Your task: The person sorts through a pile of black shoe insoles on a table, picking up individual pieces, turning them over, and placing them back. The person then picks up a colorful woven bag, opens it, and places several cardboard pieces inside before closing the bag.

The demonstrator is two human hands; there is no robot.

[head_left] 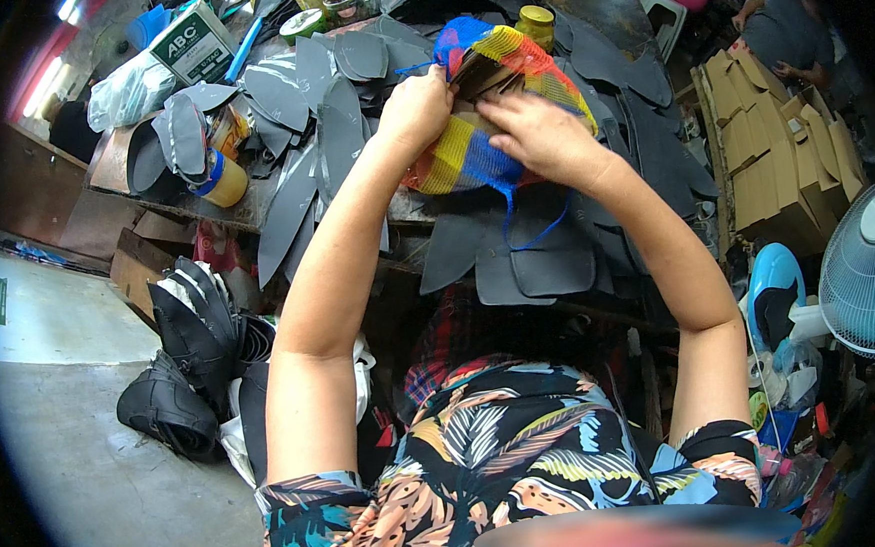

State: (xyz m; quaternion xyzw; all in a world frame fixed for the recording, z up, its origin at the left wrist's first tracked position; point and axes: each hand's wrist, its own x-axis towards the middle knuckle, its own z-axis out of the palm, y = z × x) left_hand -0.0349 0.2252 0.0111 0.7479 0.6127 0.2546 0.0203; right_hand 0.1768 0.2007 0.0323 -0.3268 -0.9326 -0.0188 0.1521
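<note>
A mesh bag (539,52) in red, yellow and blue lies on the worktable in front of me, with its mouth facing me. My left hand (420,112) is closed on the left edge of that mouth. Over the opening, my right hand (542,139) has its fingers stretched out and slightly blurred, and the fingertips reach to the flat brownish pieces (478,78) inside. What these pieces are I cannot tell. Blue drawstring (510,219) hangs from the bag's near side. Dark grey sole-shaped sheets (552,266) lie under and around the bag.
A yellow-lidded jar (536,25) stands behind the bag. At the left are a jar with a blue band (219,180) and a green-and-white box (193,43). Black shoe uppers (195,318) are stacked lower left. Cardboard boxes (776,152) and a fan (855,273) stand right; another person is beyond.
</note>
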